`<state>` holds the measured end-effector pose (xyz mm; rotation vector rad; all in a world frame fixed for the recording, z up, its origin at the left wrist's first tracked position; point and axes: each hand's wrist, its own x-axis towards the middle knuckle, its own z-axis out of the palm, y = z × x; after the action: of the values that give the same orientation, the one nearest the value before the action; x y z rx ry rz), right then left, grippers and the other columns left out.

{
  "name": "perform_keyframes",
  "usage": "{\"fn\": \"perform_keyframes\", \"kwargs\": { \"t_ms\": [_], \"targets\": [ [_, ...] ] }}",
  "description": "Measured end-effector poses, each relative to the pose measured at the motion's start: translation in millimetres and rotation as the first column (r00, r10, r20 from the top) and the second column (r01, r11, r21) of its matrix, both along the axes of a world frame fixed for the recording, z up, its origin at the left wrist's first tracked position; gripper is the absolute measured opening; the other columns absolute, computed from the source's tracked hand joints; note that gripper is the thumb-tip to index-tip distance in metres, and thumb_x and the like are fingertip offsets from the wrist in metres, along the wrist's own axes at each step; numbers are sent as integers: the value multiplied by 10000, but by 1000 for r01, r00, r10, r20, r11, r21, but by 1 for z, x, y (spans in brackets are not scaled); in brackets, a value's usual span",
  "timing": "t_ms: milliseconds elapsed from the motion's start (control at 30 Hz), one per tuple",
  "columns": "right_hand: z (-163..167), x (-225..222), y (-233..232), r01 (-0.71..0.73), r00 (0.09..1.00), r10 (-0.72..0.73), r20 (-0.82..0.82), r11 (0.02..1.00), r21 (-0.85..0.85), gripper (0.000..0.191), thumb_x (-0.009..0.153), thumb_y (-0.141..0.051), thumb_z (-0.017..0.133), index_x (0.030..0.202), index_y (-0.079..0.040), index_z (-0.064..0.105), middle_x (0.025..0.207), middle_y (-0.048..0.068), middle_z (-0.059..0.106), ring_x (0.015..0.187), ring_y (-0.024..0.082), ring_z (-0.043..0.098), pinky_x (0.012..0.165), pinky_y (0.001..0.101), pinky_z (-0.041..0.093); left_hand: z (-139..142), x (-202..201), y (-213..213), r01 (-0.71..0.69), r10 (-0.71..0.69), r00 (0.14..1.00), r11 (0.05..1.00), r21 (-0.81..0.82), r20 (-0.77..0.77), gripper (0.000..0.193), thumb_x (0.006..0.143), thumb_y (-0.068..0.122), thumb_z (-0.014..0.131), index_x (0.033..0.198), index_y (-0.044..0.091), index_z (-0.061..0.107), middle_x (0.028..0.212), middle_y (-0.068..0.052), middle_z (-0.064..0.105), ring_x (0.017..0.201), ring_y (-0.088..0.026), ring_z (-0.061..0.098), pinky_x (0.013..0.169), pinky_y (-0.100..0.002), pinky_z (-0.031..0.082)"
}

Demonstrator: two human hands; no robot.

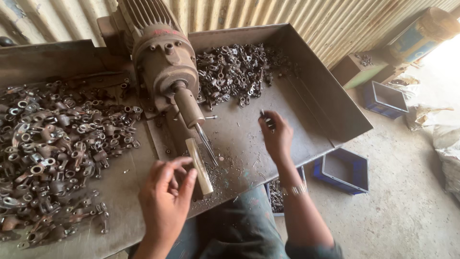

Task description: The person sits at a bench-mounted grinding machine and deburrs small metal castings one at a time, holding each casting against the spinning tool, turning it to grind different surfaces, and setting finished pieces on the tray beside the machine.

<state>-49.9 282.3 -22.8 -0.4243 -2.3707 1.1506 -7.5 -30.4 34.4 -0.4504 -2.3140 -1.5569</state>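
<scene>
Rust-brown steel everywhere: a motor point(163, 62) sits between two trays, its spindle ending in a long tapered bit point(207, 143) that points toward the person.

Right hand point(277, 136), extended over the right tray point(306, 120), fingers pinched on one small dark metal part point(265, 116), lifted just clear of the tray floor. More such parts lie in a heap point(239, 72) at the tray's far end.

Left hand point(165, 196), near edge of the tabletop, fingers loosely curled, thumb and forefinger touching the pale wooden handle point(199, 165) that lies just beside the bit. Cannot tell whether it is truly gripped or only steadied.

Left tray: a far larger pile of ring-ended parts point(57, 153).

Judgement on handling: keep the pinch on the part's shank so its eye stays free and square to the bit. Approach along the spindle axis, not from the side. Fingertips should stay behind the tip. Left hand is best kept firm on the handle, clear of the rotating end. Metal chips near the bit could snag skin.

Blue bins point(342, 170) stand on the floor below.
</scene>
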Motion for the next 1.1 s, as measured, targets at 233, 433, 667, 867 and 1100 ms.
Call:
{"fn": "perform_keyframes", "kwargs": {
  "t_ms": [233, 433, 667, 867, 1100],
  "targets": [
    [-10, 84, -89, -326, 908, 275, -314, -2, -945, 152, 990, -92, 686, 1112, -4, 706, 1140, 119, 739, 1014, 180, 691, 955, 327, 558, -18, 5, 22, 210, -249, 960, 942, 263, 126, 203, 862, 132, 831, 1047, 83, 763, 778, 30, 492, 641, -35, 413, 515, -215, 348],
    [-15, 80, -117, -308, 932, 221, -287, 70, -949, 159, 978, -58, 679, 1119, 3, 717, 1099, 99, 737, 1029, 182, 703, 981, 350, 574, -31, 3, 34, 118, -230, 935, 919, 376, 269, 149, 858, 96, 831, 986, 66, 760, 751, 36, 492, 601, -17, 491, 516, -202, 400],
    [-30, 63, -124, -322, 945, 119, -305, 171, -931, 172, 962, -28, 688, 1128, 10, 716, 1064, 122, 747, 998, 197, 708, 932, 360, 568, -41, -16, 38, 31, -221, 895, 898, 439, 387, 151, 875, 76, 791, 1001, 19, 731, 813, 25, 691, 660, -3, 513, 569, -188, 427],
    [-41, 26, -125, -391, 919, 107, -380, 130, -911, 148, 955, -24, 708, 1098, 15, 713, 1041, 110, 744, 959, 180, 702, 884, 336, 559, -47, -40, 42, 58, -238, 914, 879, 473, 329, 136, 925, 114, 742, 1001, 12, 695, 846, 7, 704, 741, -10, 612, 663, -179, 506],
    [-25, 68, -107, -426, 878, 319, -357, 181, -886, 113, 974, -48, 761, 1062, -2, 707, 1005, 82, 727, 946, 177, 676, 868, 321, 555, -35, 0, 31, 107, -276, 796, 940, 323, 538, 125, 885, 126, 783, 897, 13, 729, 705, -42, 678, 615, -64, 600, 545, -255, 518]
  ]
}}
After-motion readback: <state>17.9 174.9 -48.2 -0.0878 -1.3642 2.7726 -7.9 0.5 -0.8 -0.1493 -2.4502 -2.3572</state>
